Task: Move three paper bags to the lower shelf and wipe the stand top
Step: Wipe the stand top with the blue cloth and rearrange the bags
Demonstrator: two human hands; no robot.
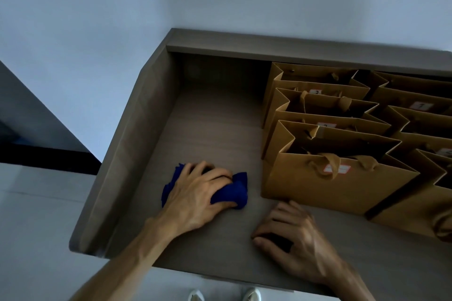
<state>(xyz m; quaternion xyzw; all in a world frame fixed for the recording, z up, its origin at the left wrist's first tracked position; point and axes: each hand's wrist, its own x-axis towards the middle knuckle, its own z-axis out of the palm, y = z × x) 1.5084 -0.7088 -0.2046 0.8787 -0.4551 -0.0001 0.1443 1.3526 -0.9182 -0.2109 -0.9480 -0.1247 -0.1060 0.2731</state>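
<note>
My left hand (195, 193) presses a crumpled blue cloth (232, 190) onto the brown stand top (210, 129), left of centre. My right hand (291, 234) rests on the surface near the front edge, fingers curled with nothing in them, just below the nearest paper bag (335, 186). Several brown paper bags with rope handles and small labels stand upright in rows on the right half of the top; behind the nearest one stand a second bag (325, 117) and a third bag (315, 83).
A raised wooden rim (127, 149) borders the left side and the back (269, 51) of the top. More bags (420, 115) fill the far right. A pale wall rises behind, and shoes (225, 295) show on the floor below the front edge.
</note>
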